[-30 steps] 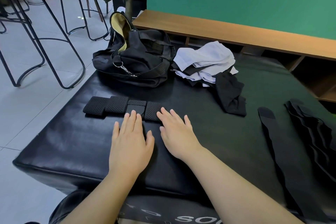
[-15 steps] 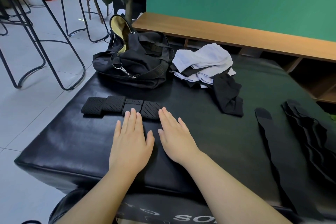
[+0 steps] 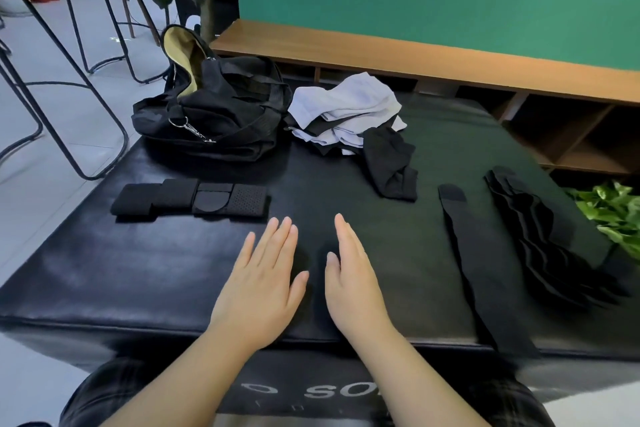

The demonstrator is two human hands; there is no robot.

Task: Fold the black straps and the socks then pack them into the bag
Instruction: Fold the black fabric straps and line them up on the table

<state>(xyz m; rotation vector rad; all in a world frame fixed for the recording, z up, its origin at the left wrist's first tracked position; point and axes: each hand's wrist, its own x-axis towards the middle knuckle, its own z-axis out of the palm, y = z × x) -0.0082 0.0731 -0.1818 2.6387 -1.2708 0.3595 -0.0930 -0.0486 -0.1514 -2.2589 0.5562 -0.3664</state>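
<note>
Left hand [image 3: 260,291] and right hand [image 3: 353,288] flat, fingers straight, holding nothing, near the front edge of the glossy black padded table [image 3: 104,274]. Folded perforated strap [image 3: 190,199] just beyond, left. Open bag [image 3: 211,114] at far left corner; socks [image 3: 349,111] beside it. Unfolded strap [image 3: 481,267] and rippled stack of straps [image 3: 540,239] toward right edge.

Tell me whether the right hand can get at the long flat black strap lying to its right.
Probably yes: the right hand is open, and only bare black mat separates it from the long flat black strap.
</note>
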